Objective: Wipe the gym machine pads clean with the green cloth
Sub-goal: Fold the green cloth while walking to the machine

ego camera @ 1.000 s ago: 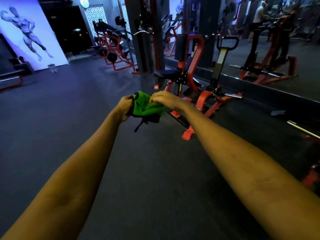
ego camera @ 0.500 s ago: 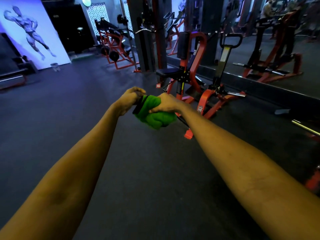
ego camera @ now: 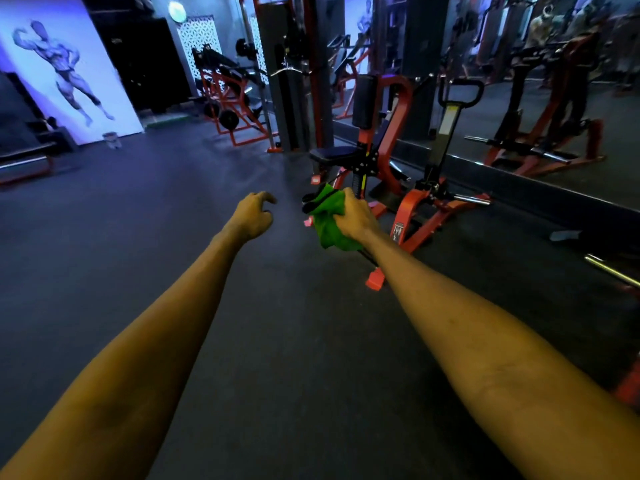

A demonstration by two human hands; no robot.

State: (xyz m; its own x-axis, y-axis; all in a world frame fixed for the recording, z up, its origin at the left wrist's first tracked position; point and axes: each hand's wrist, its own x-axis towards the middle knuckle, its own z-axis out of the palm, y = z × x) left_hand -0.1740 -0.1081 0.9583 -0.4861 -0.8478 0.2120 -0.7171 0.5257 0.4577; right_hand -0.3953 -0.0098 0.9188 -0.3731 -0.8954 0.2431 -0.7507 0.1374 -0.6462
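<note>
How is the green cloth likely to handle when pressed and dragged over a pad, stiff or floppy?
Probably floppy: the green cloth bunches into soft folds in the right hand and sags below it. Likely light, since one hand holds it out at arm's length. It may wad up on the seat pad unless spread first.

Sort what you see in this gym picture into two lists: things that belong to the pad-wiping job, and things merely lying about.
Belongs to the job:
- green cloth, gripped by the right hand
- left hand, holding nothing
- seat pad
- back pad

Just lying about:
- small bin by the wall
- weight plate
- chrome bar, far right
</note>
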